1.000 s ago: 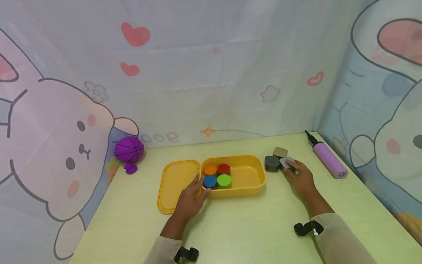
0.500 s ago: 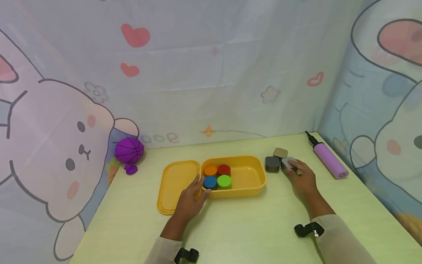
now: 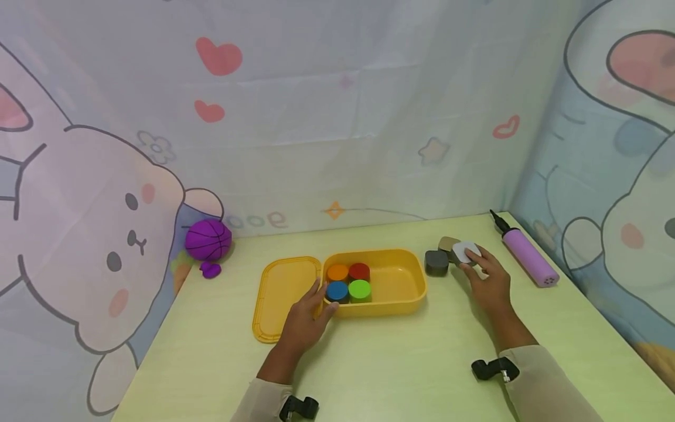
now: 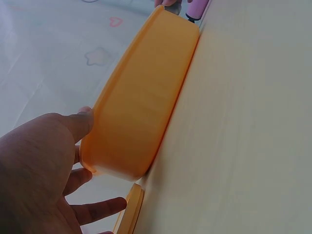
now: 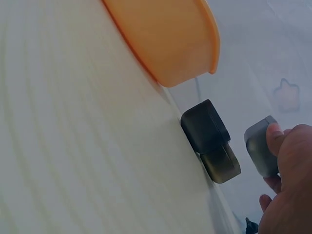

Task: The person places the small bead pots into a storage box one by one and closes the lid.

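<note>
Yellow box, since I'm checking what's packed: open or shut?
Open: the yellow box shows a green piece inside, and its lid lies beside it.

Dim wrist views, soft shadows

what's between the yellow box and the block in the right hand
The dark block, with the tan-topped one just beyond it; the head view shows this.

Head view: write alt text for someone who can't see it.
A person's right hand has a pale-topped block in its grip, near a dark block and a tan block. The left hand touches a yellow box holding four colored round pieces.
</note>
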Tool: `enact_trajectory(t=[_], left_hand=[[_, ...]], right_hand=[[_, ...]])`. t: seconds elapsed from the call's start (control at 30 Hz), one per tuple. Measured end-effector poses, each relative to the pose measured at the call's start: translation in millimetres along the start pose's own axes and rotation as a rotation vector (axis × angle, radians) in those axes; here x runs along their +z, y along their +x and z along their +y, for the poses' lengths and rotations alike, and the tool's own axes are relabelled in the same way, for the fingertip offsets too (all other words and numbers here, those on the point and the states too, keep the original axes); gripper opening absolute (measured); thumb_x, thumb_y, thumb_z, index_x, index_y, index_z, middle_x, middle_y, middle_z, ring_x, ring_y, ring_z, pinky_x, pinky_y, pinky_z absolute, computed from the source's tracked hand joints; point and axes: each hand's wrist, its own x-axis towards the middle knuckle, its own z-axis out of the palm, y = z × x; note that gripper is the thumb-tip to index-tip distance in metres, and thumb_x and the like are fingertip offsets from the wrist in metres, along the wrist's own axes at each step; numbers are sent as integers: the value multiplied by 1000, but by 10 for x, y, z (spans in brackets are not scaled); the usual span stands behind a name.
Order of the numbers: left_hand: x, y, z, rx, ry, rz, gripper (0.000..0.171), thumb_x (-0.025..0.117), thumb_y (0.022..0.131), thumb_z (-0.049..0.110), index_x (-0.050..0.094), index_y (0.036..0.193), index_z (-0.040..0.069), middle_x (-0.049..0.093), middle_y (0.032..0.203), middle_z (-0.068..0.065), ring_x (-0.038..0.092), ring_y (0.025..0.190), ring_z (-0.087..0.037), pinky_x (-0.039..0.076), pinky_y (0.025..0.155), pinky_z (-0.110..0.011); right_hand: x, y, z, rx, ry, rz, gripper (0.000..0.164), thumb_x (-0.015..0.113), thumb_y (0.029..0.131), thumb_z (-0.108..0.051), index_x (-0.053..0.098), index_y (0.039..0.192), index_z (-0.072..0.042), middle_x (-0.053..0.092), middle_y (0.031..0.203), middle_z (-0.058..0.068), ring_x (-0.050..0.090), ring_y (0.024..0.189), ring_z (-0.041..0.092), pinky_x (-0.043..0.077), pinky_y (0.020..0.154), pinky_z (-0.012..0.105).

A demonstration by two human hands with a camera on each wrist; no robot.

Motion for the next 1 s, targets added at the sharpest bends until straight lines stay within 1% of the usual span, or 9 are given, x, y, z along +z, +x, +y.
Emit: enact_trajectory(t=[0.07, 0.17, 0.27, 0.37, 0.53, 0.63, 0.73, 0.87, 1.0], left_hand=[[-2, 3, 0, -4, -4, 0, 66, 65, 110, 44, 49, 164, 8, 39, 176, -11, 45, 159, -40, 41, 128, -59], [-2, 2, 0, -6, -9, 3, 67, 65, 110, 44, 49, 164, 9, 39, 176, -10, 45, 159, -40, 41, 128, -59], [0, 1, -2, -3, -10, 5, 67, 65, 110, 44, 49, 164, 9, 39, 176, -11, 45, 159, -40, 41, 128, -59], [8, 3, -13, -8, -8, 5, 67, 65, 110, 45, 49, 164, 9, 39, 176, -11, 45, 159, -40, 41, 128, -60], [10, 11, -23, -18, -12, -1, 67, 64, 110, 46, 49, 164, 9, 38, 177, -11, 44, 159, -40, 40, 128, -60], [1, 16, -19, -21, -20, -7, 67, 64, 110, 46, 48, 165, 10, 37, 177, -10, 43, 160, -40, 39, 129, -60], [-4, 18, -21, -23, -15, -11, 67, 65, 110, 45, 48, 165, 10, 37, 177, -10, 43, 160, -40, 39, 129, -60], [-7, 9, -18, -24, -6, -11, 67, 64, 110, 46, 48, 165, 11, 38, 177, -10, 44, 160, -40, 40, 128, -60], [-3, 4, -4, -12, -9, -5, 67, 63, 111, 47, 48, 165, 9, 39, 176, -12, 44, 159, -41, 41, 127, -61]], right_hand=[[18, -1, 1, -49, 21, 25, 42, 82, 93, 3, 76, 134, 1, 63, 153, 28, 62, 140, 47, 44, 91, 20], [41, -3, -6, -95, 65, 47, 42, 83, 91, 5, 77, 133, 0, 65, 151, 26, 65, 139, 20, 43, 92, 15], [62, 0, -44, -140, 124, 60, 43, 82, 90, 9, 78, 132, 1, 66, 150, 26, 58, 133, -6, 43, 93, 12], [92, 0, -123, -180, 180, 62, 43, 82, 88, 13, 78, 130, 3, 66, 149, 29, 56, 130, -14, 44, 93, 11], [157, -19, -290, -203, 235, 55, 43, 82, 85, 17, 78, 127, 7, 67, 145, 31, 59, 126, -11, 46, 95, 6], [197, -37, -368, -192, 249, 52, 42, 83, 86, 16, 78, 126, 6, 68, 144, 31, 63, 128, -4, 48, 99, 3], [248, -47, -449, -191, 264, 49, 41, 84, 85, 14, 79, 125, 5, 69, 143, 31, 68, 132, 19, 47, 105, 4], [337, -74, -551, -213, 294, 17, 39, 85, 85, 13, 79, 123, 7, 68, 141, 35, 66, 129, 52, 47, 107, 5], [434, -97, -639, -238, 302, -23, 39, 86, 85, 12, 79, 123, 8, 68, 139, 36, 66, 127, 58, 49, 102, 4]])
